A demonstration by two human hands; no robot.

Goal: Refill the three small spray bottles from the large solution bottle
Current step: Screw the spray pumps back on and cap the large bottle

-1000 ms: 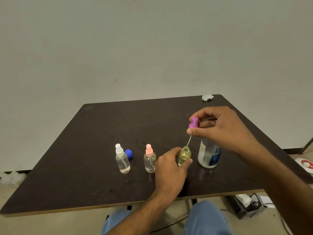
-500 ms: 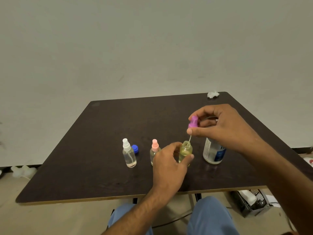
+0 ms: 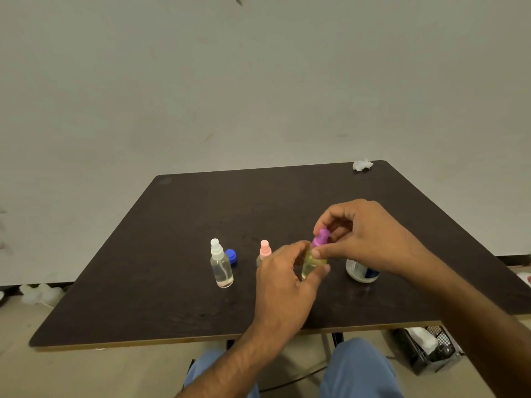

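Note:
On the dark table (image 3: 178, 225) my left hand (image 3: 284, 282) grips a small yellowish spray bottle (image 3: 310, 264). My right hand (image 3: 365, 237) pinches its purple spray cap (image 3: 320, 239), which sits on the bottle's neck. A clear bottle with a white cap (image 3: 220, 267) stands to the left. The pink-capped bottle (image 3: 265, 249) stands half hidden behind my left hand. Under my right wrist, only the base of the large solution bottle (image 3: 360, 272) shows.
A blue cap (image 3: 231, 256) lies behind the white-capped bottle. A crumpled white tissue (image 3: 362, 165) lies at the table's far right corner. A black crate (image 3: 428, 349) stands on the floor at the right, and my knees are under the near edge.
My right hand has lowered the purple cap, so its tube is inside the yellowish bottle and the cap rests on the neck. My left hand keeps hold of the bottle.

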